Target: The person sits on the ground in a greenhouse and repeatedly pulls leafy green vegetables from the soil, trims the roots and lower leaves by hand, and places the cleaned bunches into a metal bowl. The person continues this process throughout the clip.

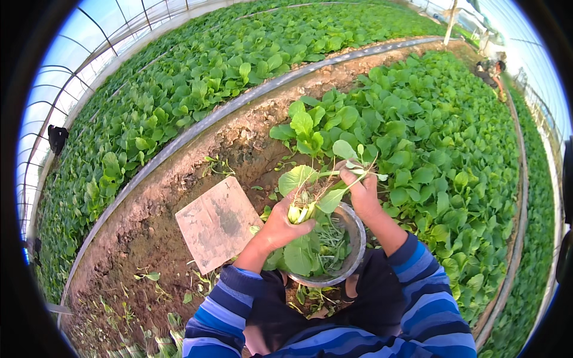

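My left hand (282,226) is closed around a bunch of leafy green plants (301,212); their pale stems and thin roots point up, and broad leaves hang below. In my right hand (363,192) is another leafy plant (331,200), its stem pinched between thumb and fingers and its fine roots sticking out to the right. Both hands are above a round bucket (361,244) between my legs. Loose leaves and thin stalks (333,244) lie inside the bucket, partly covered by the hanging leaves.
A square, dirt-stained board (219,223) lies on bare soil at left. Dense leafy crops (438,147) grow to the right and beyond a grey hose (250,96). Bundled plants (165,344) sit at lower left. One person (492,74) bends at far right; a dark figure (57,138) is far left.
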A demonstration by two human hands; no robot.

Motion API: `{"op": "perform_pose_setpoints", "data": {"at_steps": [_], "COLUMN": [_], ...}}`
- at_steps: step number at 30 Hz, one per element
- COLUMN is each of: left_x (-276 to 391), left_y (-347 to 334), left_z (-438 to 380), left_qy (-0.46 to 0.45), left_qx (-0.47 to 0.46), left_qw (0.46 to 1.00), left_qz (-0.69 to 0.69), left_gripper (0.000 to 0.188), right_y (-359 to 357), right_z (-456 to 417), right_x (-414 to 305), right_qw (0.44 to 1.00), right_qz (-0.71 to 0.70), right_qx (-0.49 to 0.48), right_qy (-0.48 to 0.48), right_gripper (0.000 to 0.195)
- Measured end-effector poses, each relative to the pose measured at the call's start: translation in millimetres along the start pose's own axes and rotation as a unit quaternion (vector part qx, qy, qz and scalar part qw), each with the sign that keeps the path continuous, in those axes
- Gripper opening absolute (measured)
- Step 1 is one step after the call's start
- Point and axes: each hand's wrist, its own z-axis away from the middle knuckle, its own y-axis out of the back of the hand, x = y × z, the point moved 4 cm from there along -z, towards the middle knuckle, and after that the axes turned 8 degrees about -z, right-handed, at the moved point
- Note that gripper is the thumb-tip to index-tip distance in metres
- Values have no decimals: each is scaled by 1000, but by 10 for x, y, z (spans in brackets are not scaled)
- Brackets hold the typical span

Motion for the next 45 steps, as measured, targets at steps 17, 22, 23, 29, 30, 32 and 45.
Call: {"op": "perform_pose_setpoints", "data": {"at_steps": [17, 22, 23, 29, 30, 32, 45], "left_x": [-147, -153, -125, -120, -136, -191, -20], "left_y": [-302, -238, -208, -297, -321, -328, -45], "left_z": [-124, -97, -66, 10, 5, 43, 4], "left_qy": [-21, -69, -100, -137, -134, -135, -123], "left_qx": [-107, -11, 31, 89, 87, 101, 164], "left_qw": [994, 981, 952, 845, 833, 809, 864], "left_qz": [-11, -179, -286, -510, -529, -564, -459], "left_gripper": [80, 61, 56, 50, 50, 50, 59], "right_y": [-187, -97, -46, 226, 271, 409, 408], "right_z": [-74, -157, -177, -201, -213, -280, 115], "right_x": [228, 181, 192, 499, 475, 481, 694], "right_qw": [949, 928, 934, 974, 975, 976, 933], "right_qz": [-275, -320, -310, -143, -126, -118, 212], "right_qx": [-33, 78, 98, 162, 170, 175, -173], "right_qy": [-148, -172, -148, -74, -65, -55, -234], "right_gripper": [28, 20, 20, 22, 22, 22, 60]}}
